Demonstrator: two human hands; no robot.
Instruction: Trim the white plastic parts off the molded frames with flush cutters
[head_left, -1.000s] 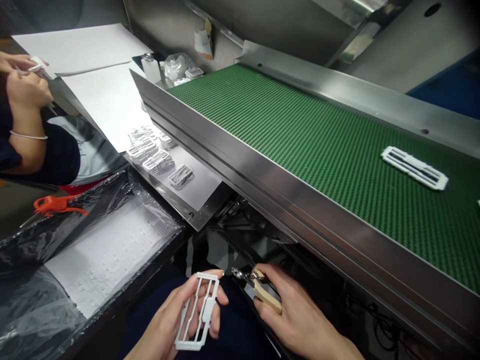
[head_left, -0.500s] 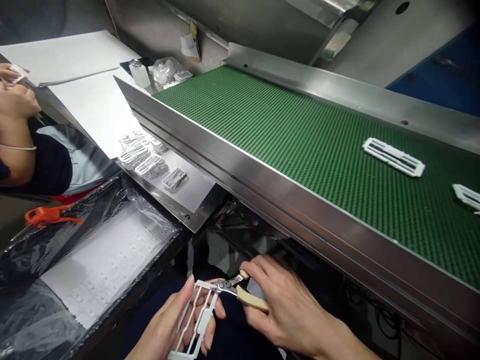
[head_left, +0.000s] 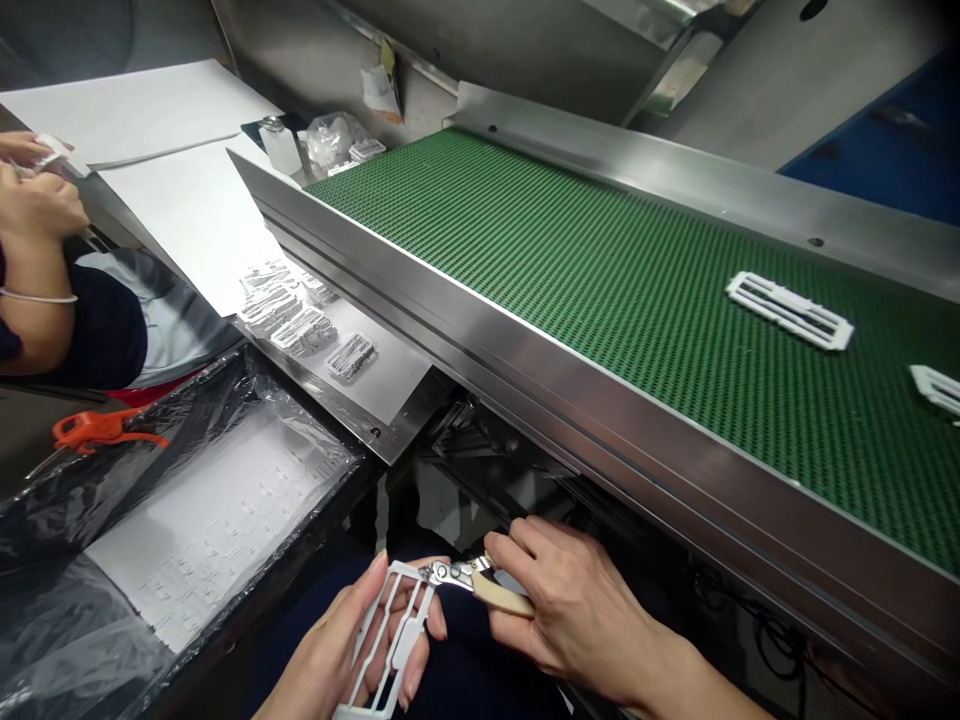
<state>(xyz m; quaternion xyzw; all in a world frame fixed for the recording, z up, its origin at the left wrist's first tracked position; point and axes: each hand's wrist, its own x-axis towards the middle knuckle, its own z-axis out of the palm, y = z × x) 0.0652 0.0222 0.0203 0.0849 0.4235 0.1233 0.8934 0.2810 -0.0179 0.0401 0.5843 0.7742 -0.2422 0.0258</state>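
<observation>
My left hand [head_left: 341, 655] grips a white plastic frame [head_left: 390, 635] at the bottom centre, fingers curled behind it. My right hand [head_left: 562, 605] is closed round small cutters with cream handles [head_left: 480, 585]; their metal jaws touch the frame's upper right corner. Both hands sit below the steel edge of the green conveyor belt [head_left: 600, 260]. Two more white frames lie on the belt at the right, one whole [head_left: 789, 311] and one cut off by the picture's edge [head_left: 937, 388].
Several trimmed white parts [head_left: 304, 320] lie on a paper sheet on a steel shelf [head_left: 390, 440]. A bin lined with black plastic [head_left: 187, 500] holds white sheets at lower left. Orange scissors [head_left: 97, 430] lie beside it. Another person's hands [head_left: 37, 190] work at far left.
My right hand brought the cutters left from beside the frame onto its upper corner. The frames on the belt appear further left in the picture, and a second one entered at the right edge.
</observation>
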